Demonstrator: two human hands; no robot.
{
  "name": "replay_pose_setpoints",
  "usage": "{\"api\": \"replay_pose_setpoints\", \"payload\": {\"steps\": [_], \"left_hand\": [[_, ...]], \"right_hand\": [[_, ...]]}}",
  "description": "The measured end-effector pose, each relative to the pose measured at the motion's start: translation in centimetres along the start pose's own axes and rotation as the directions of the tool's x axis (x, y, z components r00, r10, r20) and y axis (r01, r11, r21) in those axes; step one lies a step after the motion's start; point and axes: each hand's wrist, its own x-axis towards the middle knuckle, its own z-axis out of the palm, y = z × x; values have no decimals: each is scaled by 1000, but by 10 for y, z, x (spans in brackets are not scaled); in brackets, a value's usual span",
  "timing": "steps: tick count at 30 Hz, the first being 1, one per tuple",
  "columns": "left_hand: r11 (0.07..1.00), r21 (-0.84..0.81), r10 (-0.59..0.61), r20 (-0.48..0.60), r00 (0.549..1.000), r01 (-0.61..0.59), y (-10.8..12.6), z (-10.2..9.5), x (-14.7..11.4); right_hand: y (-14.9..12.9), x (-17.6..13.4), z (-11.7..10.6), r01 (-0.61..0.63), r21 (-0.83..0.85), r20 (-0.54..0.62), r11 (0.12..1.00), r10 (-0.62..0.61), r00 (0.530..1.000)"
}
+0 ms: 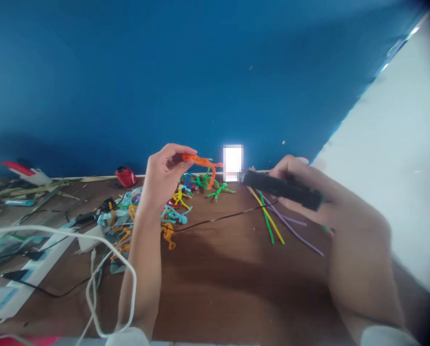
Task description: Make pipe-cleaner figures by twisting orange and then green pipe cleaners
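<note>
My left hand (164,168) is closed, pinching an orange pipe-cleaner figure (200,161) above the table, with its thin limbs sticking out to the right. Wrapped in my right hand (301,182) is a black corded tool (283,189), blurred, with the bulk of a glue gun; its narrow end points left toward the orange figure. A thin black cord (218,218) sags across the table between my hands. Below the orange figure lies a green pipe-cleaner figure (221,191). A blurred-out bright white patch (233,161) sits between figure and tool.
Yellow (276,228), green (267,221) and purple pipe cleaners (305,240) lie loose at the right. Several coloured figures crowd beside my left forearm. A power strip (38,274), a white cable (133,283) and a red can (126,177) are on the left. A blue wall (164,72) rises behind.
</note>
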Motion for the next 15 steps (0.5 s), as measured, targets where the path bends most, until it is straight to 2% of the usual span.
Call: {"api": "replay_pose_setpoints", "payload": {"steps": [3, 5, 7, 10, 15], "left_hand": [[999, -41, 0, 72, 997, 3, 3, 2, -2], [998, -61, 8, 107, 994, -1, 4, 4, -4], [996, -94, 24, 115, 993, -13, 6, 7, -5], [988, -154, 39, 113, 993, -22, 5, 13, -6], [969, -243, 74, 125, 989, -42, 5, 23, -6]], "right_hand": [[0, 5, 7, -36, 222, -101, 974, 60, 993], [0, 10, 12, -52, 309, -179, 950, 111, 978], [2, 14, 17, -67, 316, -216, 946, 140, 966], [8, 17, 21, -43, 294, -255, 955, 122, 959], [9, 18, 23, -36, 158, -191, 987, 66, 979]]}}
